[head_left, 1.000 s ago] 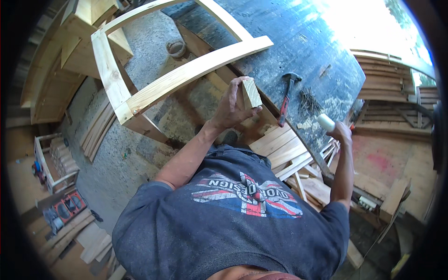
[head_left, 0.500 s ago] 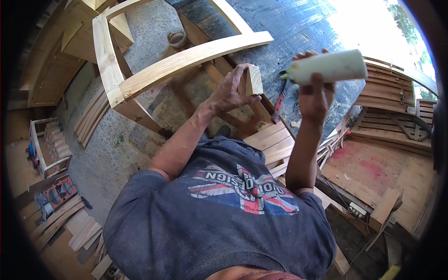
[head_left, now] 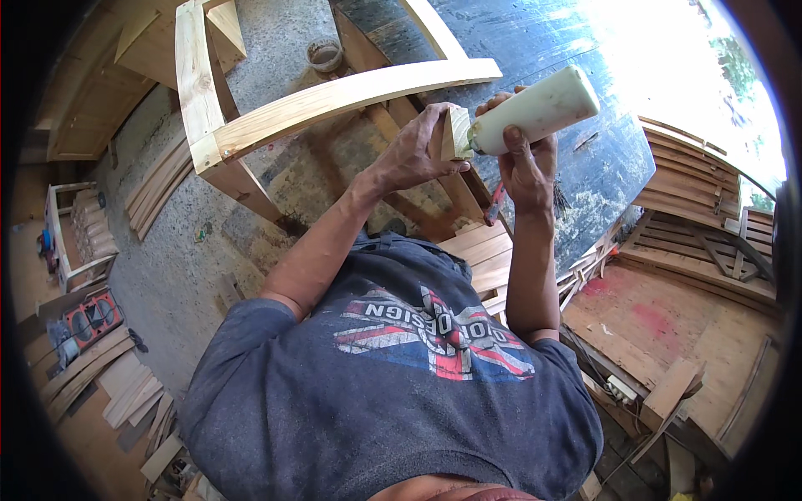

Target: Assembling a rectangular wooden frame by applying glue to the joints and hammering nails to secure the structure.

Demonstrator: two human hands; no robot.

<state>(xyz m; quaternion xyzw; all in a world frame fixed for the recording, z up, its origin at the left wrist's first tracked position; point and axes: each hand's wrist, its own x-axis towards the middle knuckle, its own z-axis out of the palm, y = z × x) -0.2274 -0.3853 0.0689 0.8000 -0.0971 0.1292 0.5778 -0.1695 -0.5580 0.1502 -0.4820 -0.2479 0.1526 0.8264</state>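
My left hand [head_left: 408, 157] is closed around a light wooden piece [head_left: 456, 134], thumb below and fingers above, with its cut end turned to the right. In my right hand [head_left: 528, 167] is a white squeeze bottle [head_left: 547, 108], tilted so its stained nozzle [head_left: 474, 140] points down to the left. The nozzle is at the cut end of the wood; whether it touches cannot be made out. Just below the bottle lies a red-handled tool [head_left: 494, 205], partly hidden by my right hand.
A wooden frame [head_left: 351, 93] stands ahead on the left, with a round container [head_left: 324, 55] behind it. A dark worktop [head_left: 601, 179] extends to the right. Stacked slats [head_left: 685, 167] stand at the far right, and wood strips [head_left: 159, 196] lie on the left floor.
My right hand has brought the bottle left, tipping its base upward, so the nozzle is now at the wood's end. My left hand keeps its hold on the wooden piece.
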